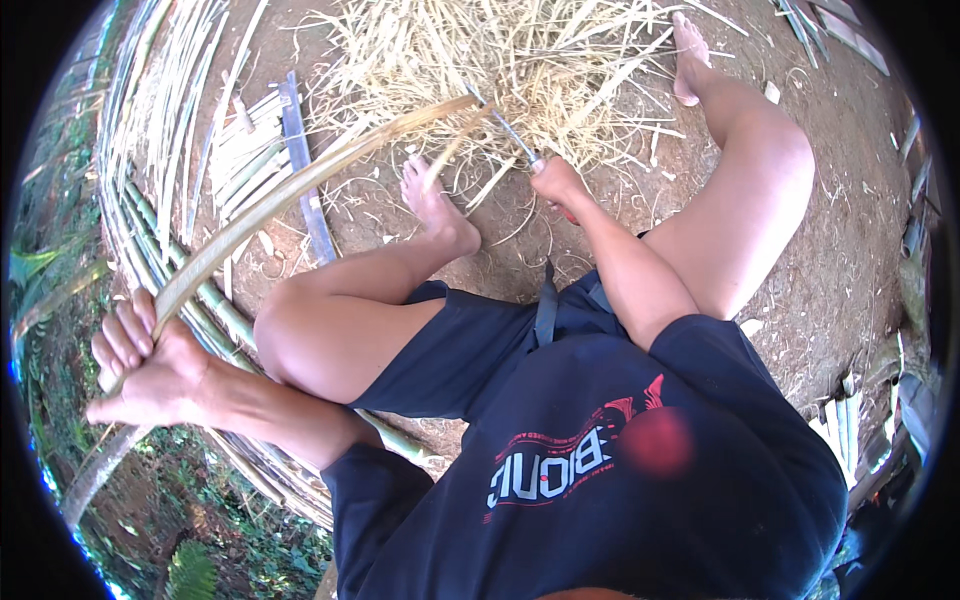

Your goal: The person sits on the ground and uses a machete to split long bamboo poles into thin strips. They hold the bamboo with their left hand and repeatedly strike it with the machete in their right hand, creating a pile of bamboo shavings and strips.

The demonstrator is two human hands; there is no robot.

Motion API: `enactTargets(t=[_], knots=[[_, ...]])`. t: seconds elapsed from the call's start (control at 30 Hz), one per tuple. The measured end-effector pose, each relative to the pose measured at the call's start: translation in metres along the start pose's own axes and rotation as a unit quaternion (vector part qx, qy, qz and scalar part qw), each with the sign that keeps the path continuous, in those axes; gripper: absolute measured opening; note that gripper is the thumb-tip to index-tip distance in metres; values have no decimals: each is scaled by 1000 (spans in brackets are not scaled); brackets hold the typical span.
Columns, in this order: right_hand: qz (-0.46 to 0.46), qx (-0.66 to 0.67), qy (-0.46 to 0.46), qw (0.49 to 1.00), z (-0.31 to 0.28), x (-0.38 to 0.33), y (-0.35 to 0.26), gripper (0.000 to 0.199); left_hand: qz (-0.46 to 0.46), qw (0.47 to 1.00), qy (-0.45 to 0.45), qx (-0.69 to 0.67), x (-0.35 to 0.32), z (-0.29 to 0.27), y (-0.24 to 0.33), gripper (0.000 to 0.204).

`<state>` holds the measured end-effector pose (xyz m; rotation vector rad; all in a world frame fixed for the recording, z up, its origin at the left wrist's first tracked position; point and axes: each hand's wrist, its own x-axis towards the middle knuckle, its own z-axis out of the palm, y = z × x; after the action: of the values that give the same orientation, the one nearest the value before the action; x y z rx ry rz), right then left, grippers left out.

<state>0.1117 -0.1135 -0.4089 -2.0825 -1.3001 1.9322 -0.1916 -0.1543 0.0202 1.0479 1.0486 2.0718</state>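
Sitting on bare earth with knees bent, the person works a long bamboo strip point(300, 190) that arcs from lower left up to the middle of the view. The left hand point(145, 365) is wrapped around the strip low on the left, fingers curled over it and thumb underneath, gripping it firmly. The right hand point(558, 182) is closed around the handle of a knife point(510, 132), whose thin blade points up and to the left and meets the far end of the strip — just there the strip splits into two thinner slivers.

The left foot point(435, 205) rests on the ground just below that split end, toes near the strip; whether it touches the strip cannot be told. The right foot point(688, 60) lies well apart, at the upper right, beside a pile of shavings point(500, 60) — pale, curly and straw-like, spread over the ground beyond the knife.

On the left, a bundle of cut bamboo slats point(160, 130) lies along the ground, some green, some pale. A flat grey-blue strip point(305, 170) lies beside them, passing under the held strip. More slats point(845, 425) show at the right edge.
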Motion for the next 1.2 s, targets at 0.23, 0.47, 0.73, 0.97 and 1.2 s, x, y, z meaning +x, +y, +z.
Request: enactTargets(t=[0.23,0.47,0.73,0.97,1.2], knots=[[-34,262,-92,960,8,-63,-70,12,-63,987,-116,-87,-8,-17,-13,63],[-373,24,21,927,34,-138,-98,18,-31,992,-110,-57,-22,-15,-11,64],[-111,6,-20,994,14,-73,-67,21,-52,980,-161,-107,-15,-8,-19,58],[-303,13,-28,953,36,-98,-77,22,-52,991,-107,-69,-14,-7,-15,58],[-54,-30,-24,998,21,-29,-62,19,-24,998,-51,-18,-3,-4,-20,58]])
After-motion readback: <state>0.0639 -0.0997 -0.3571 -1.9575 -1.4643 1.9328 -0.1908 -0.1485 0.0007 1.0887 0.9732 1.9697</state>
